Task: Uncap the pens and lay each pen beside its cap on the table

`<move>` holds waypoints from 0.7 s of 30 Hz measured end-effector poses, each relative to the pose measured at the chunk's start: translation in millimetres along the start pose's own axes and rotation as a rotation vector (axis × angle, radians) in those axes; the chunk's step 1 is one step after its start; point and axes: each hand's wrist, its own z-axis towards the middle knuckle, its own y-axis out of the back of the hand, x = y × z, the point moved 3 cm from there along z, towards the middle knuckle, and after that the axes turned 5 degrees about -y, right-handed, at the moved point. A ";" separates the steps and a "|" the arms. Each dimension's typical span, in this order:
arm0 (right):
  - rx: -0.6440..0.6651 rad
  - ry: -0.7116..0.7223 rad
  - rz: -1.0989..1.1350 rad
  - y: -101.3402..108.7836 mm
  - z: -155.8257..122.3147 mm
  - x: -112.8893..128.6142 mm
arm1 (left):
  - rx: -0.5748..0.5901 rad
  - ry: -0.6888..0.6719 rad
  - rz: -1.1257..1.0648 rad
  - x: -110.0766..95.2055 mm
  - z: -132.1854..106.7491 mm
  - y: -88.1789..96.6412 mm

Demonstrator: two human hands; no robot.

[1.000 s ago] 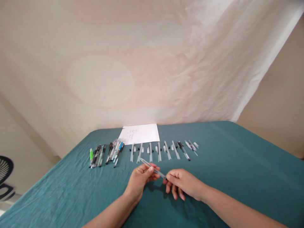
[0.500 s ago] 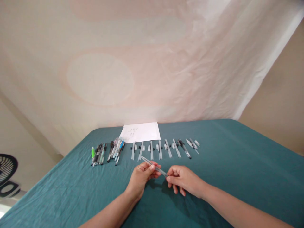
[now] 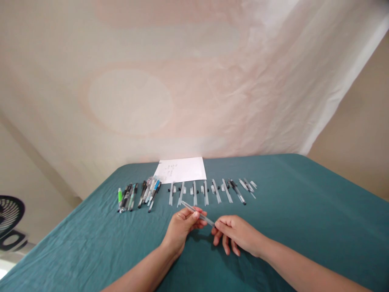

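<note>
A slim clear pen [image 3: 189, 206] slants down to the right above the cloth. My left hand [image 3: 181, 228] is closed around its middle, thumb on top. The thumb and forefinger of my right hand [image 3: 238, 232] pinch the pen's lower right end, while its other fingers hang loosely below. Whatever small part sits between those fingertips is hidden. Beyond my hands, several clear pen barrels [image 3: 206, 193] lie in a row, with small black and clear pieces beside them.
Left of the row lie two bunches of pens [image 3: 130, 197], one with a green end. A dark pen [image 3: 237, 192] and loose pen parts [image 3: 248, 185] are at the right. A written-on paper [image 3: 188, 169] lies at the back of the green-covered table [image 3: 304, 227]. A fan [image 3: 10, 215] stands far left.
My right hand has turned slightly around the pen's end, its thumb moving up and the lower fingers dropping a little. My left hand keeps its hold.
</note>
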 end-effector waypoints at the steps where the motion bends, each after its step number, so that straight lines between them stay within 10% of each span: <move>1: -0.011 0.007 -0.001 0.3 -0.1 0.4 | 0.001 -0.001 0.002 0.2 0.0 0.1; 21: -0.028 0.052 0.010 3.2 0.8 -1.2 | -0.032 0.011 -0.016 -1.4 -0.2 -0.6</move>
